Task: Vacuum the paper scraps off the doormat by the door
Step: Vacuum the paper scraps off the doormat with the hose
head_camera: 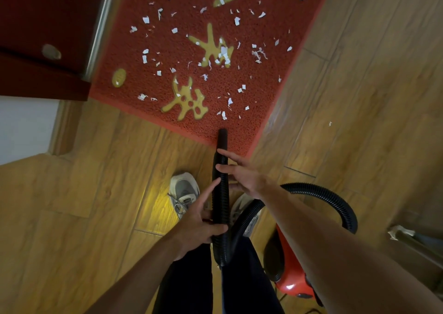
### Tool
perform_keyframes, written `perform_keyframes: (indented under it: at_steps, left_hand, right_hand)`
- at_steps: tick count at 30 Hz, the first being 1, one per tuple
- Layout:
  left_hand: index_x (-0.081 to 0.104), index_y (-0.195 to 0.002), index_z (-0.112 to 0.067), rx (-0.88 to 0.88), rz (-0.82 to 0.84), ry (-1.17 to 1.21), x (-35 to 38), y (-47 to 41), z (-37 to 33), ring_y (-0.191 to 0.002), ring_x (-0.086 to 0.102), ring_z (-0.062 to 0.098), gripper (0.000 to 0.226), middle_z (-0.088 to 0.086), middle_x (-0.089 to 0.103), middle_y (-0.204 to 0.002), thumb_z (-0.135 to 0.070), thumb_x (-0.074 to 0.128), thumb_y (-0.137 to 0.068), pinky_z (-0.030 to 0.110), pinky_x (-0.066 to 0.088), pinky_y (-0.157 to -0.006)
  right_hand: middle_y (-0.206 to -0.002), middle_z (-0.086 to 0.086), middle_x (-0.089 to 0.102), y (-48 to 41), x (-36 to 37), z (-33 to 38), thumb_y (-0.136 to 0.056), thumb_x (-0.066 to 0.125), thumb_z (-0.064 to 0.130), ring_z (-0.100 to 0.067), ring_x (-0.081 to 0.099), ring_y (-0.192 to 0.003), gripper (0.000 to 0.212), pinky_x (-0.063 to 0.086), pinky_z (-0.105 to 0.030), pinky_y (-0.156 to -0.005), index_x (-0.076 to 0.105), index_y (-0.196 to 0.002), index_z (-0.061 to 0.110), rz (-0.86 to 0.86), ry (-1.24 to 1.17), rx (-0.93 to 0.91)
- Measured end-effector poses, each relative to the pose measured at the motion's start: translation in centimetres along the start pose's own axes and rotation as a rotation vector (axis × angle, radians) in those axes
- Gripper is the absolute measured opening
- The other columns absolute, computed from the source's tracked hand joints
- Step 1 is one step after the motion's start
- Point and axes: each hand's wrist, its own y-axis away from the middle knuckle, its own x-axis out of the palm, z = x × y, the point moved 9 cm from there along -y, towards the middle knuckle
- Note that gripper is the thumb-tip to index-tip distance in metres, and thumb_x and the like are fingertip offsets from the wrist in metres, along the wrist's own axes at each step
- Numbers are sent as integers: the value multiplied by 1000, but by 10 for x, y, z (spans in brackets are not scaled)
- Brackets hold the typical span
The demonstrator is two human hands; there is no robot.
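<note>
The hose (219, 193) is gripped by the left hand (200, 220), thumb curled round it. Further up, it is touched by the straight fingers of the right hand (242, 174). Its nozzle (222, 137) is held over the near edge of the mat (163, 37). Scraps (224, 52) are scattered across the mat beyond, beside the door (36, 13).

The person wears dark trousers (187, 280) and white-and-grey lace-up trainers (184, 191), forearms (134, 273) bare.

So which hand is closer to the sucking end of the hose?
Right. The right hand touches the hose just behind the nozzle tip; the left hand grips the hose farther back along it.
</note>
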Motion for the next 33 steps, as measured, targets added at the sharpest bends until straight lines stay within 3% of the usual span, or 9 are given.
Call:
perform_keyframes:
  at_steps: [4, 8, 13, 19, 22, 26, 29, 33]
  left_hand:
    - [36, -136, -66, -9, 20, 7, 3, 1, 2, -86, 71, 16, 98, -1, 72, -83, 7, 74, -82, 48, 61, -81]
    - [37, -133, -69, -6, 38, 7, 12, 2, 3, -89, 70, 18, 97, 3, 72, -87, 5, 74, -82, 53, 59, -83]
    - [38, -132, -69, 1, 30, 27, 17, -4, -5, -91, 70, 18, 97, 11, 68, -100, 6, 73, -83, 35, 59, -70]
    - [35, -134, -68, -6, 25, 40, 7, 0, -3, -90, 72, 18, 98, 6, 72, -91, 5, 74, -83, 44, 61, -78]
    - [33, -136, -68, -15, 38, 51, 4, 5, 2, -90, 72, 16, 98, 3, 73, -89, 6, 72, -84, 40, 60, -76]
    - [34, -137, -66, -8, 26, 57, 3, 6, 3, -86, 71, 13, 98, -2, 73, -84, 8, 71, -84, 40, 60, -77]
    - [36, -135, -67, -4, 23, 37, 6, 0, 1, -88, 71, 15, 97, 1, 72, -87, 6, 73, -84, 46, 61, -78]
    - [37, -131, -71, -38, 41, 17, 11, -3, 6, -99, 72, 25, 97, 12, 73, -99, 4, 75, -82, 55, 59, -84]
  right_hand:
    - [-117, -2, 69, 2, -1, -6, -90, 68, 14, -23, 70, -98, 51, 56, -37, -81, 57, -133, 39, -5, -10, 39]
    - [-119, -5, 68, 7, -7, -11, -91, 67, 14, -26, 70, -101, 52, 57, -43, -88, 55, -135, 38, 1, -15, 47]
    - [-122, -4, 67, 6, -14, -5, -92, 66, 13, -26, 68, -105, 52, 55, -45, -93, 54, -136, 38, -34, -35, 10]
    - [-120, 1, 67, 2, 1, 0, -90, 67, 14, -22, 67, -104, 51, 55, -37, -84, 57, -134, 40, -30, 16, 44]
    - [-119, 2, 67, 5, 11, 2, -90, 66, 14, -22, 68, -103, 51, 57, -37, -81, 57, -134, 39, 0, 58, 42]
    - [-119, -1, 66, 6, 8, 3, -91, 66, 12, -21, 67, -104, 53, 56, -44, -92, 55, -137, 36, -46, 43, -7]
    - [-122, -6, 64, 7, 1, 2, -92, 65, 12, -21, 66, -102, 54, 57, -41, -88, 52, -139, 34, -80, 25, -25]
    - [-113, 5, 67, 8, -4, -7, -92, 63, 12, -19, 67, -99, 54, 56, -35, -85, 52, -139, 36, -69, 43, 33]
